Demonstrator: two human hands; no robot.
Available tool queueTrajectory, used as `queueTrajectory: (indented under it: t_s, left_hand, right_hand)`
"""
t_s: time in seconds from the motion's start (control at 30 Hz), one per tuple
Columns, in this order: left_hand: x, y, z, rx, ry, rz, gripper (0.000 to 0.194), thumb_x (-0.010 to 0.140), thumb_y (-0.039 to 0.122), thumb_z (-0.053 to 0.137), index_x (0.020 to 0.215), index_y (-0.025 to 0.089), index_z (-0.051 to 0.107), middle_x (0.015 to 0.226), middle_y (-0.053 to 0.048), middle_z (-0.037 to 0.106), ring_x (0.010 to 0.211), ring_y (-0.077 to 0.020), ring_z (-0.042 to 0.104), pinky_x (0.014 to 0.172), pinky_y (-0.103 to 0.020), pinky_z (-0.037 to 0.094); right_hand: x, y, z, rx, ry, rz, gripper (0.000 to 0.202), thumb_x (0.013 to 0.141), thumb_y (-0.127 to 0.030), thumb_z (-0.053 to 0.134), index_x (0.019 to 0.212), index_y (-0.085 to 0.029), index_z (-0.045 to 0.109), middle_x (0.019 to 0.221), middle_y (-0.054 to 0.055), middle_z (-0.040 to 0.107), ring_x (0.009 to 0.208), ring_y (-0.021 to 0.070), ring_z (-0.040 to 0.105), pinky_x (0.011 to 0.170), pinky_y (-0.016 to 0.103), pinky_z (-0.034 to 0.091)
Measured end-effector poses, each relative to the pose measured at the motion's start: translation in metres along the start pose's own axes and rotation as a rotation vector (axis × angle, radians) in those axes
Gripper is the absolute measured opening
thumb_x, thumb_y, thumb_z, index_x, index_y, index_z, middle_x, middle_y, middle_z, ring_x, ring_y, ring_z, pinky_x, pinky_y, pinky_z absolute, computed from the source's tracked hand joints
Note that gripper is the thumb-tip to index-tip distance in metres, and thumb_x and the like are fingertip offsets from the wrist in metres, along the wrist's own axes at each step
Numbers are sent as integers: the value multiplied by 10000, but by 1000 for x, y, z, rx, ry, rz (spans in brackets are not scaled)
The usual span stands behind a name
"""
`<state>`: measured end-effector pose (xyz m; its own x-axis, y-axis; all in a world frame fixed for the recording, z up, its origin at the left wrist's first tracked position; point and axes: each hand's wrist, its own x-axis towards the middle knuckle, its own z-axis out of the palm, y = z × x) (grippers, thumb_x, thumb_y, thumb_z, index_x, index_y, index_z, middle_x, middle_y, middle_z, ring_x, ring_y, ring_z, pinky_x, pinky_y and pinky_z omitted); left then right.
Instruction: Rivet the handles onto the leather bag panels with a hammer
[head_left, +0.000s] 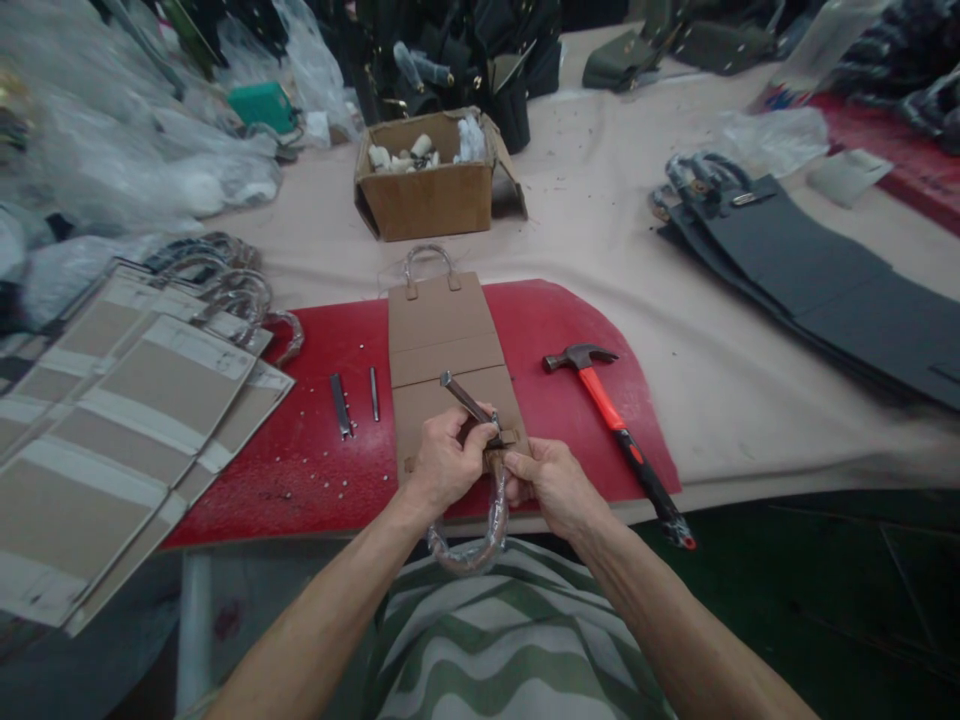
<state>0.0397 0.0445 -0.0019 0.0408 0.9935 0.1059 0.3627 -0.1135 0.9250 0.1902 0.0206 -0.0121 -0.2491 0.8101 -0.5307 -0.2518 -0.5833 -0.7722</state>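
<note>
A tan bag panel (442, 320) lies flat on the red mat, with one wrapped handle at its far end. The near plastic-wrapped handle (471, 560) hangs over the table edge towards me. My left hand (454, 455) is closed around a metal punch (466, 395), which leans over the near end of the panel. My right hand (551, 480) pinches the base of the near handle, close to the punch's lower end. To the right rests a claw hammer (600, 385) with a red and black grip. Two metal tools, a flat punch (340, 405) and a thin rod (374, 394), lie left of the panel.
The red mat (562, 310) has small bits scattered on its left side. Stacked tan panels (135, 430) overlap its left end. Behind stands a cardboard box (424, 205) of small parts. Dark panels (817, 260) lie at right; plastic bags (150, 150) pile up at left.
</note>
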Motion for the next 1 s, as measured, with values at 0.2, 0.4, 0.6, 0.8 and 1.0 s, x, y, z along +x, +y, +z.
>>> queueTrajectory:
  t_s: [0.2, 0.4, 0.6, 0.8, 1.0]
  left_hand:
    - [-4, -13, 8, 134, 8, 144, 166, 827, 177, 594, 964, 160, 687, 993, -86, 749, 937, -207, 707, 861, -325, 553]
    - [-9, -26, 14, 241, -20, 363, 186, 849, 167, 577, 1026, 175, 632, 1014, -84, 726, 980, -204, 691, 919, -335, 545]
    - [-10, -26, 19, 291, -29, 447, 135, 856, 150, 565, 981, 185, 605, 999, -86, 704, 971, -207, 680, 889, -328, 544]
    - [-12, -26, 23, 287, -3, 397, 114, 844, 142, 569, 934, 197, 611, 954, -67, 702, 924, -198, 679, 869, -315, 539]
    - [-13, -26, 25, 247, 20, 343, 140, 824, 142, 577, 942, 204, 618, 928, -54, 705, 882, -190, 677, 842, -305, 535]
  right_hand:
    - [-13, -3, 4, -76, 94, 44, 52, 678, -187, 575, 683, -143, 602, 554, 16, 610, 457, 108, 544, 462, 219, 457]
    - [-30, -2, -9, -285, 139, 52, 158, 802, -278, 555, 770, -142, 628, 758, 68, 688, 595, 141, 634, 527, 236, 481]
    - [-45, -21, -51, -974, 489, -356, 233, 853, -306, 528, 991, -173, 660, 844, 75, 682, 778, 216, 641, 722, 331, 477]
    - [-37, -41, -97, -1594, 694, -361, 238, 856, -300, 557, 1015, -129, 608, 985, 166, 587, 914, 296, 564, 740, 369, 413]
    - [-26, -59, -95, -756, 432, -63, 137, 703, -128, 578, 794, -194, 501, 685, -1, 487, 618, 155, 478, 573, 273, 347]
